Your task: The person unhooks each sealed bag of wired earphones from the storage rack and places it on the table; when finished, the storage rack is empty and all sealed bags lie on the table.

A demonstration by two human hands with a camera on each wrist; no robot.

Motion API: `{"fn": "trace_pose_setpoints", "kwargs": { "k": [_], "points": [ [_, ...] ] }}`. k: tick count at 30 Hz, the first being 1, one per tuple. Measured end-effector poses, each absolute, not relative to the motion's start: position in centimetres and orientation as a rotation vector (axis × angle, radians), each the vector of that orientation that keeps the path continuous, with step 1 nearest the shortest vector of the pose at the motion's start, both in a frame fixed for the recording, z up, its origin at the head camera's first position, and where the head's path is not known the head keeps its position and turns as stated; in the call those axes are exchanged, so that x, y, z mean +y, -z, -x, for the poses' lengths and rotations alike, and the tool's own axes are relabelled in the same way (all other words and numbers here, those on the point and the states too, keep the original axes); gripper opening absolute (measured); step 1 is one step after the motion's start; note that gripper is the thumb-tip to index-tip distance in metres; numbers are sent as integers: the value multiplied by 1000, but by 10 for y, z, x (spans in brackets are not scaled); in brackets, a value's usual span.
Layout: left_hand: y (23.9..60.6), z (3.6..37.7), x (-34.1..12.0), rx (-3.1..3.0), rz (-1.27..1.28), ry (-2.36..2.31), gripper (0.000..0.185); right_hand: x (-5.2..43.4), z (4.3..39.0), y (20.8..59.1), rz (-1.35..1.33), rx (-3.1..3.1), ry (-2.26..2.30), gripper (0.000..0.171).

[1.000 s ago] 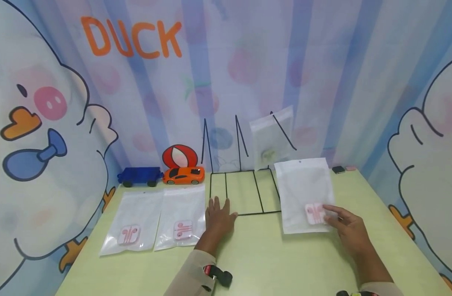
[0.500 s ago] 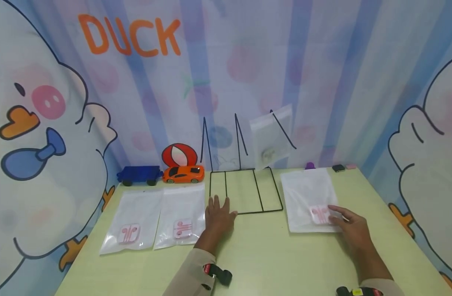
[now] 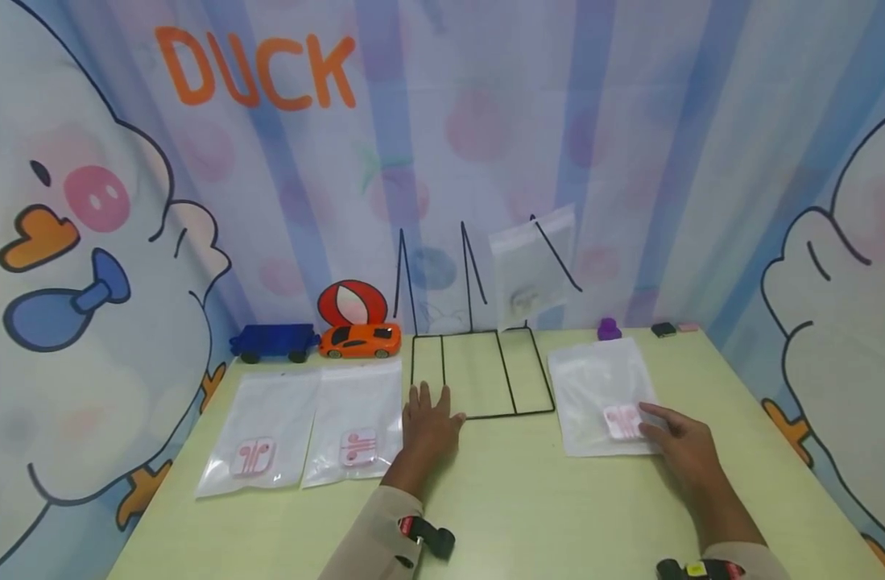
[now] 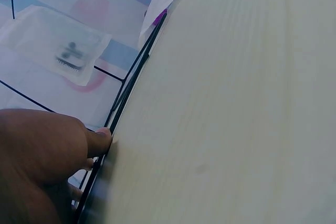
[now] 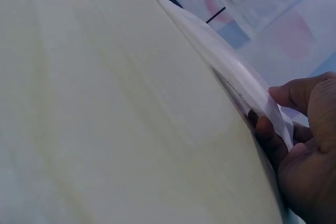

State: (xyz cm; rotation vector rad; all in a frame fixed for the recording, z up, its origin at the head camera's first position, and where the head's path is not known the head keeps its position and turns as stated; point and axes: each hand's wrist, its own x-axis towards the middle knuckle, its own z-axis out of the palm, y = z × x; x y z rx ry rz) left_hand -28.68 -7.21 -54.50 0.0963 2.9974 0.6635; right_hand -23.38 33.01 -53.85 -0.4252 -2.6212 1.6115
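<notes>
My right hand [image 3: 684, 447] pinches the right edge of a white zip bag [image 3: 594, 379], beside the pink earphone case [image 3: 622, 422] in it. In the right wrist view the thumb lies on top of the bag [image 5: 231, 61] and fingers go beneath it. My left hand [image 3: 431, 427] rests with spread fingers on the front left of a black wire rack [image 3: 510, 416]; the left wrist view shows its thumb on the rack's bar [image 4: 122, 100]. From the rack's right hook hangs another bag [image 3: 532, 262] with an earphone case inside.
Two more bags, a left one [image 3: 275, 411] and a right one [image 3: 358, 395], lie left of the rack with pink earphone cases. Behind them stand a blue toy wagon [image 3: 275, 342] and an orange toy car [image 3: 360, 341]. A small purple object [image 3: 609, 329] and a black block [image 3: 663, 329] sit at the back right.
The bag in my right hand has come down from a raised tilt to lie nearly flat near the table, uncovering the purple object. My left hand has stayed in place.
</notes>
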Motion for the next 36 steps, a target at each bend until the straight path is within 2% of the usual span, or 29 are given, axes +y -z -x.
{"fn": "trace_pose_setpoints", "kwargs": {
  "k": [6, 20, 29, 36],
  "points": [
    [542, 286, -72, 2994, -87, -668, 65, 333, 233, 539, 327, -2725, -1387, 52],
    [541, 287, -71, 2987, -76, -679, 65, 326, 222, 543, 91, -2645, -925, 30],
    [541, 285, -72, 2988, -69, -680, 65, 329, 223, 550, 150, -2657, -923, 33],
    [540, 284, -73, 2980, -80, -696, 65, 325, 227, 543, 23, -2446, -972, 25]
  ]
}}
